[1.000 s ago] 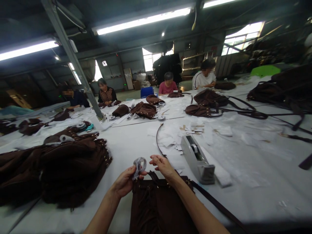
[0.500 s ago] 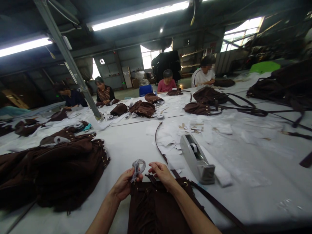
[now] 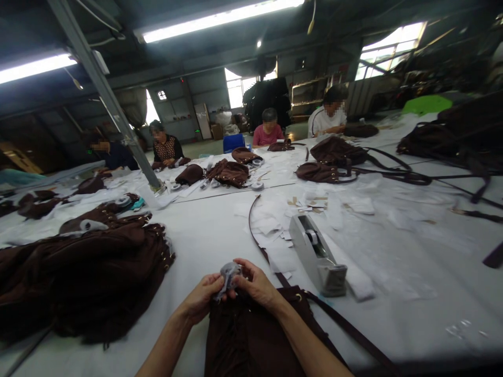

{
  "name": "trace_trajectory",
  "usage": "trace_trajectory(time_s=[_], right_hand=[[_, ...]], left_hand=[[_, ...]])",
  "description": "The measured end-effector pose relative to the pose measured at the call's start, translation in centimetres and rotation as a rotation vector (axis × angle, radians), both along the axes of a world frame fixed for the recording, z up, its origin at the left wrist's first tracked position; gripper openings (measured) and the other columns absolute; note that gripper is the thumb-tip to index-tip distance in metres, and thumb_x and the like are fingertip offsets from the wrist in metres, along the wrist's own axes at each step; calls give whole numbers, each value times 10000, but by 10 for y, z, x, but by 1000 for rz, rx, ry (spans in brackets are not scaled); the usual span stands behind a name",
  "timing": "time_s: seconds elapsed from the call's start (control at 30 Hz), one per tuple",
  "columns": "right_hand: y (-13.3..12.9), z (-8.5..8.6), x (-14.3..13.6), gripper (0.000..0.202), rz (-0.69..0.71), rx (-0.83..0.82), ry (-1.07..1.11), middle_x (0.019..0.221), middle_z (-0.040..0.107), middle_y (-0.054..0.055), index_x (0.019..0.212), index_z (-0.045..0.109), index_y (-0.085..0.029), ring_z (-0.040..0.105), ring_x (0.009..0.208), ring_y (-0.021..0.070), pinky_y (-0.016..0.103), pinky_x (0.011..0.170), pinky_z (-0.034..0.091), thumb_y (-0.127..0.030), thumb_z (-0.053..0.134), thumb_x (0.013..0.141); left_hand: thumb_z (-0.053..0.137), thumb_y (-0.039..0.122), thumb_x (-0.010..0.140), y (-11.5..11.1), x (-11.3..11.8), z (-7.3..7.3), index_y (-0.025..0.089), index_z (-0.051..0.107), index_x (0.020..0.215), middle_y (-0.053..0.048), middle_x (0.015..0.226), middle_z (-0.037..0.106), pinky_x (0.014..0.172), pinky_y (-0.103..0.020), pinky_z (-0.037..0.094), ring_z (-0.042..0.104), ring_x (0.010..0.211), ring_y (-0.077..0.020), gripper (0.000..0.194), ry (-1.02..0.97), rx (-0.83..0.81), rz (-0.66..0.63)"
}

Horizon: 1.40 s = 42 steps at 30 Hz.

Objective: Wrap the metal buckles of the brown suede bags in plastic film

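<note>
Pinching a crumpled grey wad [image 3: 229, 275] between both my hands, left hand [image 3: 201, 299] and right hand [image 3: 257, 289] closed on it, above the brown bag [image 3: 251, 340] on the worktop [image 3: 212, 235], tape dispenser [image 3: 318, 256] just right.

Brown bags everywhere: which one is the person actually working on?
The brown bag lying right under both wrists. The left hand and right hand pinch a grey wad at its top edge.

A grey tape dispenser [image 3: 316, 255] sits beside paper scraps [image 3: 275, 225] and piled brown bags [image 3: 86, 272].
</note>
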State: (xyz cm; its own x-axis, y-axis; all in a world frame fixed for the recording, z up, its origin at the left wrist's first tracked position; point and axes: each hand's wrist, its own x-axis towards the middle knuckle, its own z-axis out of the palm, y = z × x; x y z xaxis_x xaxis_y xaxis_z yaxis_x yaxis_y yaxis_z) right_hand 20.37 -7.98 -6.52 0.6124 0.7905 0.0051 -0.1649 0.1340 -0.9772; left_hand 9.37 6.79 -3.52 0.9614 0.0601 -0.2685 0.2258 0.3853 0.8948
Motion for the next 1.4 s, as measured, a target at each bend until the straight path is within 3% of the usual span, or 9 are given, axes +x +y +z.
trace_trajectory(time_s=[0.13,0.3,0.63,0.83,1.07,1.27,1.4], right_hand=[[-1,0,-1,597,24,25,46,947,645,13,1139,573,-208,567,737,144,275,681,443,-360,811,613],[-3,1,1,522,39,101,136,858,650,-3,992,597,-202,582,722,152,289,700,457,-348,836,552],[-6,5,0,381,-5,143,190,820,657,-1,957,634,-182,567,721,140,283,723,428,-343,783,646],[-10,9,1,478,51,133,186,882,667,27,1033,626,-186,582,771,167,296,733,436,-428,754,640],[-10,6,2,410,71,66,174,680,613,-20,975,637,-161,509,587,110,238,575,377,-387,757,655],[-9,3,5,400,43,82,165,679,595,-28,987,634,-161,477,597,100,230,573,362,-371,757,669],[-9,2,6,388,33,91,157,683,590,-30,962,639,-165,492,621,106,235,603,371,-361,773,656]], left_hand=[[691,406,773,0,2,-2,86,668,831,-55,616,651,476,-160,310,484,499,-72,326,2,52,-54],[693,431,762,-2,4,-1,94,674,817,-38,561,632,463,-173,287,472,472,-74,342,6,78,-108],[718,442,722,-4,9,4,98,638,715,-15,500,583,438,-194,211,407,413,-59,353,18,116,-154],[704,432,733,-10,10,9,104,643,752,-19,540,609,462,-195,275,448,449,-75,334,8,180,-138],[657,380,771,-17,13,12,111,642,831,-43,601,657,486,-203,316,505,486,-101,276,27,245,-197],[616,420,783,-14,13,14,108,632,910,-101,717,711,468,-198,317,532,492,-109,337,47,206,-238],[471,539,845,-16,15,13,95,651,915,-108,695,710,460,-206,332,536,475,-117,484,74,192,-214]])
